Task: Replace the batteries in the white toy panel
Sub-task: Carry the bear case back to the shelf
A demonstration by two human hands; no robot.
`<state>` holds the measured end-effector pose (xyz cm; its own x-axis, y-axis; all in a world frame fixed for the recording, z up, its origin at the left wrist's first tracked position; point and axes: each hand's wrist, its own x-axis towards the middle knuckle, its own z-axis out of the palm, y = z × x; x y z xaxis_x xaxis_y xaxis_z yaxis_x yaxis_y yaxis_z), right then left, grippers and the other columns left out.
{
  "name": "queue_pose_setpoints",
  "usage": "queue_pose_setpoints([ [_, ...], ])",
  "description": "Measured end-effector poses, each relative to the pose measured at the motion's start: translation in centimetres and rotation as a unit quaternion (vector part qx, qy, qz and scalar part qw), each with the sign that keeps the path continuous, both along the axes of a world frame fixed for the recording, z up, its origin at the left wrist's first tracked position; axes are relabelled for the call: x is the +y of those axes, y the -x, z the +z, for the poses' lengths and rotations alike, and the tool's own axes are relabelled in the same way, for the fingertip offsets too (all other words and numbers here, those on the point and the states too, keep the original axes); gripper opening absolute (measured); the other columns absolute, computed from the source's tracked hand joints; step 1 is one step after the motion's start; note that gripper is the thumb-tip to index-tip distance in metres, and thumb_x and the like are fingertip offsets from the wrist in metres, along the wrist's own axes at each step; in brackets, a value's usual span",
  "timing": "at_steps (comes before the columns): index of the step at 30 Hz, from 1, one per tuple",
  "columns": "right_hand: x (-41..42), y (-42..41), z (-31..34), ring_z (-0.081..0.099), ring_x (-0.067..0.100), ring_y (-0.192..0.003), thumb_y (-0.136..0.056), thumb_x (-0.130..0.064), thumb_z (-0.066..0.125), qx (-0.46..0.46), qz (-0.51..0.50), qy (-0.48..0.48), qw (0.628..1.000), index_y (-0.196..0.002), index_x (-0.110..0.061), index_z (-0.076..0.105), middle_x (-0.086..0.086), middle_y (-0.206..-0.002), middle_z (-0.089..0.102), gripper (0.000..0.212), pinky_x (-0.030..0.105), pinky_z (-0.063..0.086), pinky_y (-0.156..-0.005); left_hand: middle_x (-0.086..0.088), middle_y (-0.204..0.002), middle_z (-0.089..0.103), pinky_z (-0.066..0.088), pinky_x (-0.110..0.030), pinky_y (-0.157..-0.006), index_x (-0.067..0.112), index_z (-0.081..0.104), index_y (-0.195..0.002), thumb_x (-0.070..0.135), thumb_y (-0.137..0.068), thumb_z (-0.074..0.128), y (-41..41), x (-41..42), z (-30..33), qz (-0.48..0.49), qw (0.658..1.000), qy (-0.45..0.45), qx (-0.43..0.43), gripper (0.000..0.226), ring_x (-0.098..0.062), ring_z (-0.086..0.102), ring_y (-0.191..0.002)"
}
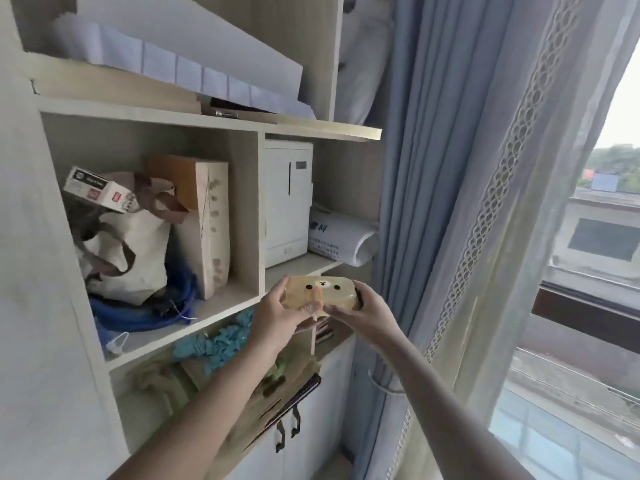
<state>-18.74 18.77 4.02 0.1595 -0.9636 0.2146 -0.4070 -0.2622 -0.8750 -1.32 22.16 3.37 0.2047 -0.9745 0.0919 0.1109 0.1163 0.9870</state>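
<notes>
Box (320,292), yellowish w/ a small face on it, gripped in both my hands: left hand (277,315) clasps its left end, right hand (360,313) its right, in front of shelf (221,308). Cubby behind holds tote bag (128,251) w/ blue cord (145,315).

Soft daylight pours in from the window (588,237) on the right, cool and even, no hard glare. The sheer curtain (502,202) glows pale; shelf (207,119) recesses sit dimmer, with gentle shadows. Wide-angle bending curves the frame edges, and the whole view is slightly soft, with fine print unreadable
</notes>
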Motion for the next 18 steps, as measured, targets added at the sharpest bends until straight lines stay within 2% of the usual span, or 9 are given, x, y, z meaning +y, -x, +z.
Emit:
queue_pose_setpoints([
  [2, -4.7, -0.2, 0.0, 0.068, 0.005, -0.097, -0.071, -0.046, 0.087, -0.003, 0.022, -0.009, 1.000, -0.123, -0.028, 0.060, -0.012, -0.108, 0.072, 0.061, 0.022, 0.054, -0.082, -0.013, -0.138, 0.053, 0.064, -0.037, -0.066, 0.019, 0.036, -0.153, 0.018, -0.072, 0.087, 0.2, -3.6, 0.1, 0.050, 0.998, 0.004, -0.042, 0.096, -0.033, 0.074, -0.093],
  [4, -9.5, -0.7, -0.2, 0.069, 0.010, -0.102, -0.066, -0.055, 0.085, 0.009, 0.047, -0.004, 0.999, -0.128, -0.026, 0.061, -0.009, -0.113, 0.072, 0.073, 0.026, 0.055, -0.085, -0.011, -0.139, 0.055, 0.065, -0.043, -0.068, 0.018, 0.036, -0.153, 0.030, -0.072, 0.088, 0.4, -6.6, 0.3, 0.105, 0.991, 0.008, -0.080, 0.096, -0.027, 0.078, -0.080],
  [6, -13.9, -1.3, -0.5, 0.067, 0.012, -0.104, -0.065, -0.057, 0.085, 0.015, 0.088, 0.000, 0.996, -0.132, -0.028, 0.059, -0.008, -0.119, 0.071, 0.078, 0.027, 0.054, -0.086, -0.010, -0.124, 0.066, 0.065, -0.040, -0.063, 0.015, 0.041, -0.149, 0.040, -0.073, 0.086, 0.5, -9.4, 0.3, 0.156, 0.981, 0.010, -0.119, 0.092, -0.023, 0.078, -0.074],
  [9, -19.6, -2.1, -0.8, 0.064, 0.010, -0.102, -0.075, -0.040, 0.087, 0.008, 0.173, -0.004, 0.985, -0.128, -0.026, 0.060, -0.008, -0.120, 0.070, 0.062, 0.018, 0.049, -0.080, -0.004, -0.096, 0.074, 0.063, -0.037, -0.053, 0.012, 0.053, -0.135, 0.043, -0.072, 0.085, 0.8, -13.1, -0.1, 0.226, 0.960, -0.013, -0.161, 0.077, -0.016, 0.075, -0.065],
  [12, -24.3, -3.7, -1.5, 0.063, 0.011, -0.102, -0.078, -0.026, 0.086, 0.018, 0.243, -0.026, 0.970, -0.131, -0.023, 0.056, -0.010, -0.112, 0.065, 0.061, 0.012, 0.047, -0.077, -0.006, -0.090, 0.076, 0.061, -0.043, -0.049, 0.013, 0.062, -0.118, 0.042, -0.074, 0.085, 0.9, -15.9, -1.1, 0.293, 0.941, -0.045, -0.161, 0.058, -0.019, 0.072, -0.056],
  [15, -27.9, -5.3, -2.6, 0.068, 0.011, -0.102, -0.079, -0.020, 0.087, 0.029, 0.292, -0.051, 0.955, -0.128, -0.020, 0.059, -0.016, -0.105, 0.066, 0.057, 0.007, 0.049, -0.072, -0.001, -0.091, 0.073, 0.057, -0.033, -0.042, 0.017, 0.061, -0.112, 0.038, -0.077, 0.084, 1.0, -17.7, -1.4, 0.336, 0.919, -0.083, -0.191, 0.047, -0.023, 0.074, -0.058],
  [17, -29.5, -5.8, -3.1, 0.067, 0.001, -0.097, -0.077, -0.024, 0.087, 0.048, 0.317, -0.048, 0.946, -0.121, -0.024, 0.062, -0.020, -0.103, 0.067, 0.051, 0.006, 0.049, -0.070, -0.001, -0.092, 0.072, 0.051, -0.025, -0.038, 0.018, 0.061, -0.106, 0.036, -0.073, 0.086, 1.0, -18.6, -1.7, 0.348, 0.907, -0.104, -0.214, 0.045, -0.024, 0.073, -0.058],
  [18, -30.3, -6.1, -3.5, 0.066, 0.000, -0.097, -0.075, -0.028, 0.089, 0.054, 0.326, -0.049, 0.943, -0.121, -0.023, 0.064, -0.019, -0.105, 0.068, 0.053, 0.009, 0.052, -0.074, 0.001, -0.092, 0.072, 0.049, -0.023, -0.038, 0.020, 0.060, -0.104, 0.037, -0.071, 0.087, 1.0, -18.9, -1.8, 0.355, 0.901, -0.111, -0.224, 0.046, -0.023, 0.073, -0.057],
])
